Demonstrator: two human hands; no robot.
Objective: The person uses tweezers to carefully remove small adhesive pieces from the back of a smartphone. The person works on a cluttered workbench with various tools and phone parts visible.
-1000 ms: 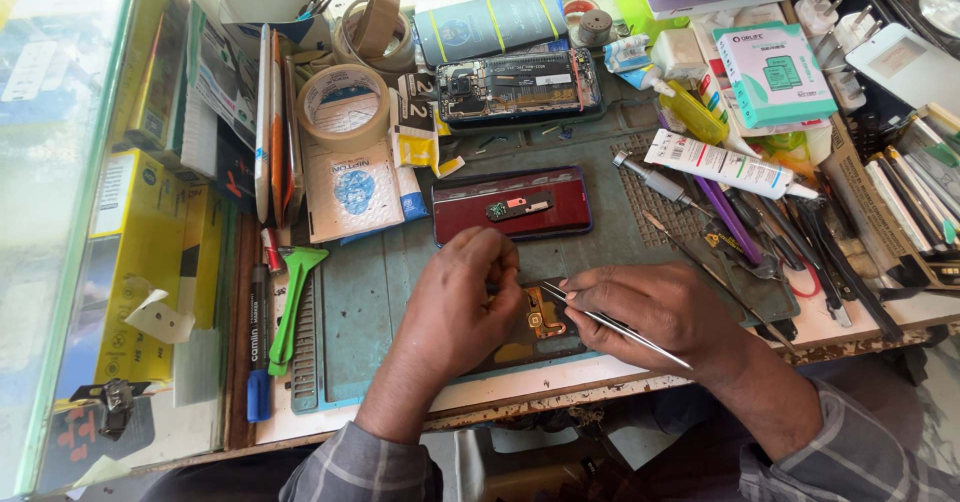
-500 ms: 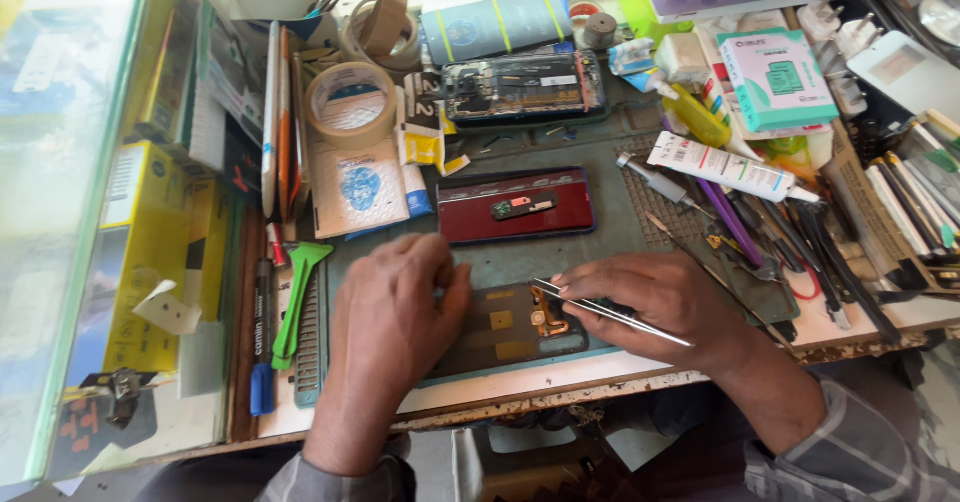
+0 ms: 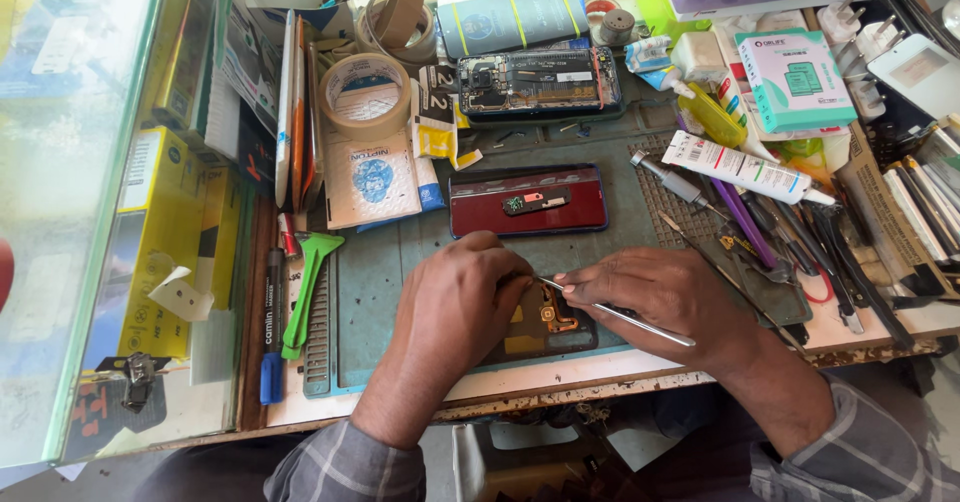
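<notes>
Seen from the head camera, a cluttered bench with a grey-green mat (image 3: pixel 385 282) fills the frame. Along the left edge stand yellow boxes (image 3: pixel 165 232), flat and glossy, behind a glass pane. Beside them a white bubble pouch (image 3: pixel 372 177) with a blue round mark lies under a roll of tan tape (image 3: pixel 366 92). At the top lies a pale blue roll (image 3: pixel 515 17) banded with yellow stripes. At upper right sits a mint-green and white carton (image 3: pixel 797 79), square and matt, and below it a long white tube (image 3: pixel 740 167) with a red band lies slanted. A green plastic pry tool (image 3: pixel 310 282) rests at the mat's left edge, next to a dark marker (image 3: pixel 272 322) with a blue cap.

Two phones lie on the mat: an opened one (image 3: pixel 540 82) at the top, its board and black battery bare, and a dark red back cover (image 3: pixel 527 200) in the middle with a small green part lying on it.

The worked piece (image 3: pixel 545 324), a dark phone frame with copper-coloured flex parts, lies at the mat's near edge between the hands. The left hand (image 3: pixel 455 307) presses down on its left part, fingers curled close together over it. The right hand (image 3: pixel 665 297) pinches thin steel tweezers (image 3: pixel 610 310) between thumb and fingers, the tips reaching toward the left hand just above the piece. Whether the tips grip anything cannot be told.
</notes>
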